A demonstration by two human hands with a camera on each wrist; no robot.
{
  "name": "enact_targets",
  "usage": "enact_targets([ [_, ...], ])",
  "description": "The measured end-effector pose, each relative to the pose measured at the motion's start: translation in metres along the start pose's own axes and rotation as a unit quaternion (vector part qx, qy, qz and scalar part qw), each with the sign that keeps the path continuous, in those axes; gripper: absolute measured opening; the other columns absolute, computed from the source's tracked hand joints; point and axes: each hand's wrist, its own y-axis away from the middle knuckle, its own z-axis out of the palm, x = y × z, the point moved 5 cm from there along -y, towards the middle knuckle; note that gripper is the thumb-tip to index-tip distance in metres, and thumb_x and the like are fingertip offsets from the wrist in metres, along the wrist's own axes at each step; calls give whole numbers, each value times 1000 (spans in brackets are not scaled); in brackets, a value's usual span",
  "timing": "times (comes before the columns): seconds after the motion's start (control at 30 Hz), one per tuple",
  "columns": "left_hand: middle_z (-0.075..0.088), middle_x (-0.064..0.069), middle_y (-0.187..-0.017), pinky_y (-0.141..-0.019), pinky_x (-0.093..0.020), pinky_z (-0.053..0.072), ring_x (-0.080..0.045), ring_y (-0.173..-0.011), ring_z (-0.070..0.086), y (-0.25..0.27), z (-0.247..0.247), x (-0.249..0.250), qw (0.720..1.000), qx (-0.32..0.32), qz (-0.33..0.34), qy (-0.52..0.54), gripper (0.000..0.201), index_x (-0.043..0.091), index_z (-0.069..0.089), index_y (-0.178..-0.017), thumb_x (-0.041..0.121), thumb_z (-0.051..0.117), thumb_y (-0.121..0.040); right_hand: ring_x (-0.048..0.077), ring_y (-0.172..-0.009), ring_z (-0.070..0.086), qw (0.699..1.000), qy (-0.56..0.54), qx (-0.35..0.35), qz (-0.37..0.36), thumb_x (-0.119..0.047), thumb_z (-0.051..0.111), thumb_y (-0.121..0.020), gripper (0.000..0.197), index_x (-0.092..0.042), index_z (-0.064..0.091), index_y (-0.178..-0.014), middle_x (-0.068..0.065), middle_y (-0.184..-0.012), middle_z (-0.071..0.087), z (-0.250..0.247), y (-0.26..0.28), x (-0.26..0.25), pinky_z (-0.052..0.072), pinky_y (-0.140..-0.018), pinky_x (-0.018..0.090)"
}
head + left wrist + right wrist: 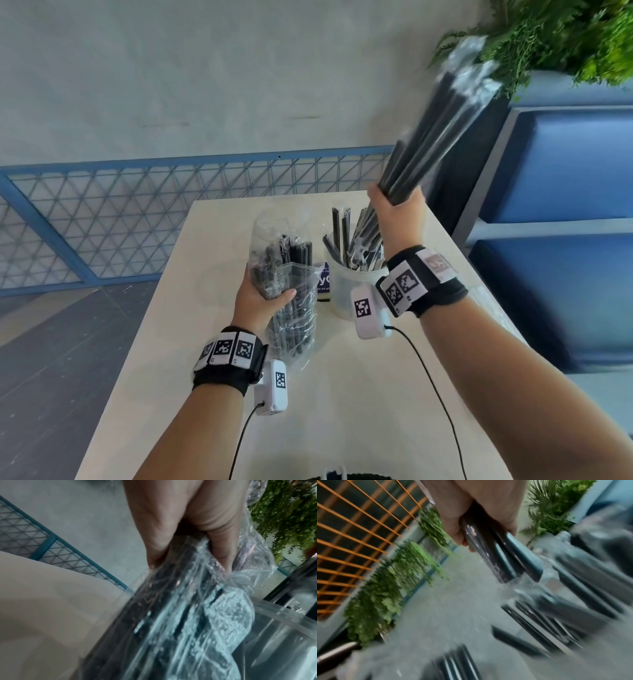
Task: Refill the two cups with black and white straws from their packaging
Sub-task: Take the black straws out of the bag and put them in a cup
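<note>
My right hand [397,202] grips the lower end of a bundle of wrapped black straws [442,126], held tilted up to the right above the translucent cup [356,287], which holds several black straws. In the right wrist view the bundle of black straws [496,555] runs out of my fist, blurred. My left hand [263,294] holds the clear plastic packaging [291,291] with more black straws inside, upright on the table to the left of the cup. The left wrist view shows my fingers [171,534] curled round the crinkled bag [197,615]. No white straws are in view.
The light wooden table [342,394] carries the cup and a small purple card [323,281] behind the bag. A blue mesh railing [137,212] runs behind. At the right stand blue shelves [548,205] with green plants [565,34] on top.
</note>
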Motion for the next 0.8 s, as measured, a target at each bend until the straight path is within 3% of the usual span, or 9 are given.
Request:
enact_targets([
  [0.1, 64, -1, -118, -99, -40, 47, -17, -111, 60, 2, 2, -1, 999, -19, -15, 24, 83, 18, 46, -128, 25, 85, -55, 5, -64, 56, 998, 33, -44, 31, -21, 68, -79, 27, -2, 61, -96, -5, -74, 60, 12, 7, 27, 47, -64, 26],
  [0.17, 63, -4, -119, -99, -43, 47, -19, -111, 60, 4, 1, 0, 1000, -18, -15, 7, 90, 17, 46, -128, 38, 84, -48, 10, -74, 62, 994, 51, -68, 61, -20, 71, -77, 31, -3, 61, -101, -1, -84, 66, 16, 9, 42, 51, -72, 29],
  [0.23, 63, -5, -119, -100, -44, 46, -20, -112, 59, 4, 0, 1, 1000, -17, -10, -15, 88, 15, 46, -127, 33, 87, -52, 20, -89, 66, 991, 65, -82, 86, -19, 75, -74, 37, -4, 62, -105, 7, -98, 70, 17, 10, 55, 54, -84, 36],
  [0.33, 63, -7, -119, -101, -45, 46, -21, -112, 59, 5, 0, -2, 1000, -11, -10, -14, 75, 13, 47, -126, 14, 85, -62, 21, -91, 66, 989, 70, -87, 95, -24, 78, -70, 40, -6, 63, -103, 6, -99, 71, 17, 8, 57, 54, -86, 39],
  [0.53, 63, -4, -119, -101, -41, 45, -18, -112, 59, 6, 0, 1, 1000, -12, -2, -9, 73, 16, 47, -126, 11, 84, -64, 5, -73, 62, 999, 3, -32, 35, -24, 75, -73, 33, -10, 60, -99, -4, -85, 66, 14, -2, 26, 50, -63, 11],
  [0.6, 63, -3, -119, -101, -40, 45, -17, -113, 59, 5, 1, 1, 1000, -15, -1, -11, 74, 17, 47, -127, 12, 84, -63, 4, -64, 57, 998, 31, -47, 36, -20, 71, -77, 25, -6, 61, -94, -3, -78, 63, 18, -3, 29, 47, -58, 16],
  [0.67, 62, -3, -119, -101, -40, 45, -17, -113, 58, 5, 2, 0, 1000, -14, -1, -17, 73, 17, 48, -125, 13, 85, -63, 12, -64, 58, 990, 82, -93, 67, -19, 69, -79, 21, -4, 62, -92, 3, -78, 63, 24, -1, 47, 49, -64, 27],
  [0.73, 62, -2, -117, -101, -39, 45, -18, -112, 58, 6, 3, 2, 1000, -11, -1, -21, 71, 17, 48, -123, 12, 84, -62, 23, -80, 64, 976, 124, -146, 102, -19, 70, -78, 27, -1, 63, -97, 10, -89, 68, 28, 6, 63, 53, -79, 37],
  [0.8, 62, -2, -114, -100, -38, 45, -17, -110, 59, 6, 3, 3, 1000, -11, 0, -19, 69, 18, 48, -121, 10, 84, -63, 22, -89, 64, 975, 137, -140, 104, -19, 74, -75, 39, -3, 59, -108, 8, -99, 68, 24, 9, 63, 52, -86, 36],
])
